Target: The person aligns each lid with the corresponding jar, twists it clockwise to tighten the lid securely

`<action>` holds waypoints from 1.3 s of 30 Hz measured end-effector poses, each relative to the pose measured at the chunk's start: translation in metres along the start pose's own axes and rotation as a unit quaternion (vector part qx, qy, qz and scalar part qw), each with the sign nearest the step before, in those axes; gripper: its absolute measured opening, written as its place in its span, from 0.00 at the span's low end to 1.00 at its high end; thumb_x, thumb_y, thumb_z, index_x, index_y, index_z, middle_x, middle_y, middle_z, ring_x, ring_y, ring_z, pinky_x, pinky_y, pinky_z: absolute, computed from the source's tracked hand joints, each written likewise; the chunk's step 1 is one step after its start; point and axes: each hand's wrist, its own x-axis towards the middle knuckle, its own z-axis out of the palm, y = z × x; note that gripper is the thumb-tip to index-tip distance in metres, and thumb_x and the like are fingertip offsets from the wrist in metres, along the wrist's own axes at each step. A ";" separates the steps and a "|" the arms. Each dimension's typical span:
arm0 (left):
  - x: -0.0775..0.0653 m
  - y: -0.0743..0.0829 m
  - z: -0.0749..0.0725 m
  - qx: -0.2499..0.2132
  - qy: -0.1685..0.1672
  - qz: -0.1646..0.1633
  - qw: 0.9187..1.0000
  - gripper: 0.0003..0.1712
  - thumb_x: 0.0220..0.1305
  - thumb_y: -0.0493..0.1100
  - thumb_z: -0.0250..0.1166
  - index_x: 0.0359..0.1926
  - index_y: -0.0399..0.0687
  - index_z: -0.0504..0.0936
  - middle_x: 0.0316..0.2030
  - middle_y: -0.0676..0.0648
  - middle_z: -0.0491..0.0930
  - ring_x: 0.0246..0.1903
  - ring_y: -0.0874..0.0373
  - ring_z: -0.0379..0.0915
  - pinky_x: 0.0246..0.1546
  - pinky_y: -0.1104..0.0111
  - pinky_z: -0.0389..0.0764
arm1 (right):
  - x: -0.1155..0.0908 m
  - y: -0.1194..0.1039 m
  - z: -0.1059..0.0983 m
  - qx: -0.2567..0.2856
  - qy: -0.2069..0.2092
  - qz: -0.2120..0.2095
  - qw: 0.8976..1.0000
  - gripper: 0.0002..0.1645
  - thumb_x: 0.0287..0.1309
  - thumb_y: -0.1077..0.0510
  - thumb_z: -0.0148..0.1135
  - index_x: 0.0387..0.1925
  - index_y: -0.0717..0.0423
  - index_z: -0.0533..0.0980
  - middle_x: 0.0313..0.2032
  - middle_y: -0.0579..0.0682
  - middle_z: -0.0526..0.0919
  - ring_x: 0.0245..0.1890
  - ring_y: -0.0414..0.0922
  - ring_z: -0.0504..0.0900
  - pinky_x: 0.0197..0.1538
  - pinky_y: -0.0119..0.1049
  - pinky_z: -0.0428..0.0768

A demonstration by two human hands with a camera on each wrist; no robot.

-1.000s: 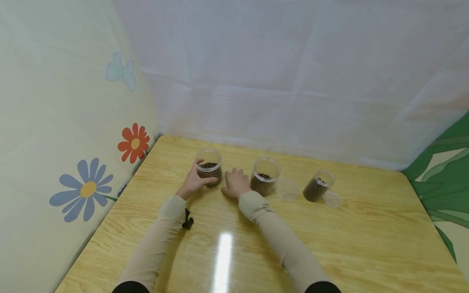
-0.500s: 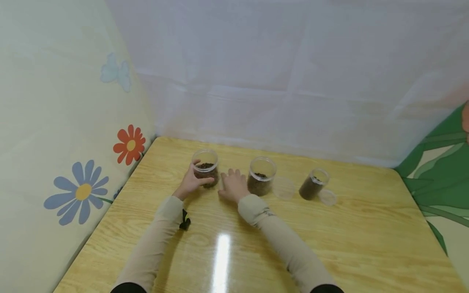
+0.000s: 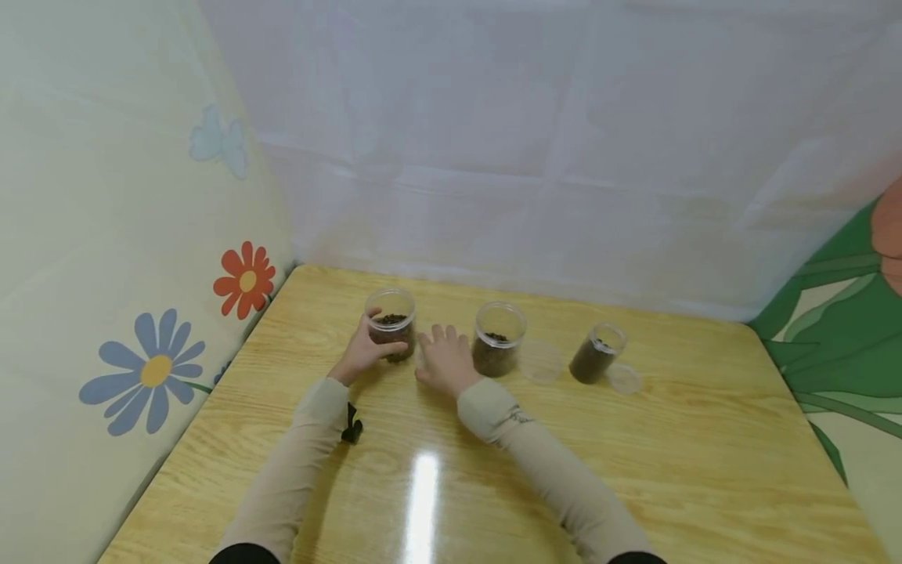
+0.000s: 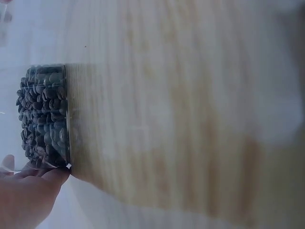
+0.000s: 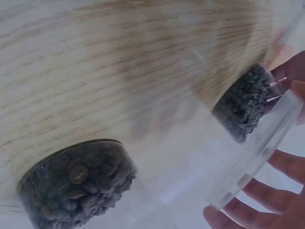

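Observation:
In the head view my left hand (image 3: 362,348) grips a clear jar (image 3: 400,346) from its left side, thumb across the front. The jar stands upright on the table, lidless, partly filled with dark coffee beans (image 4: 43,117). Just right of it is my right hand (image 3: 447,360), low over the table. The right wrist view has the right hand (image 5: 267,205) pinching a clear round lid (image 5: 252,152) by its edge, between thumb and spread fingers. Little of that lid shows in the head view. A second lidless jar of beans (image 3: 493,359) stands close to the right hand.
Right of the second jar a clear lid (image 3: 541,362) lies on the wooden table (image 3: 676,454). Farther right stands a narrower open jar (image 3: 592,362) with dark contents, a small lid (image 3: 624,379) beside it. A white sheet (image 3: 493,157) hangs behind the table.
The head view has shifted slightly, so the jars sit a little farther left in it. Both hands keep nearly the same pose, the left on the jar, the right beside it.

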 end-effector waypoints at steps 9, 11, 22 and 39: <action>-0.001 0.001 0.000 0.004 -0.002 -0.006 1.000 0.54 0.50 0.38 0.70 0.67 0.38 0.41 0.64 0.33 0.51 0.61 0.40 0.52 0.61 0.50 0.54 | -0.013 -0.002 -0.007 -0.008 0.021 -0.026 0.999 0.39 0.50 0.37 0.60 0.60 0.52 0.67 0.57 0.56 0.68 0.53 0.54 0.68 0.49 0.49 0.73; 0.000 0.002 0.000 0.006 0.000 -0.007 1.000 0.54 0.50 0.39 0.70 0.67 0.38 0.42 0.64 0.33 0.52 0.61 0.40 0.52 0.62 0.50 0.53 | -0.015 -0.002 -0.009 -0.011 0.032 -0.032 0.999 0.39 0.50 0.37 0.60 0.60 0.52 0.68 0.56 0.56 0.69 0.52 0.53 0.69 0.47 0.48 0.74; 0.000 0.001 -0.002 0.006 0.000 0.000 1.000 0.54 0.48 0.39 0.71 0.67 0.38 0.43 0.64 0.33 0.52 0.62 0.40 0.51 0.62 0.50 0.52 | -0.035 -0.002 -0.019 0.043 0.049 -0.045 0.997 0.39 0.50 0.38 0.61 0.61 0.53 0.67 0.57 0.57 0.68 0.54 0.55 0.67 0.51 0.49 0.72; 0.001 -0.001 -0.005 0.019 -0.002 -0.005 1.000 0.56 0.46 0.44 0.73 0.68 0.45 0.45 0.65 0.37 0.50 0.62 0.42 0.50 0.60 0.49 0.56 | -0.057 0.004 -0.018 0.067 0.088 -0.080 0.991 0.40 0.51 0.36 0.59 0.61 0.53 0.67 0.57 0.58 0.68 0.55 0.55 0.68 0.50 0.49 0.73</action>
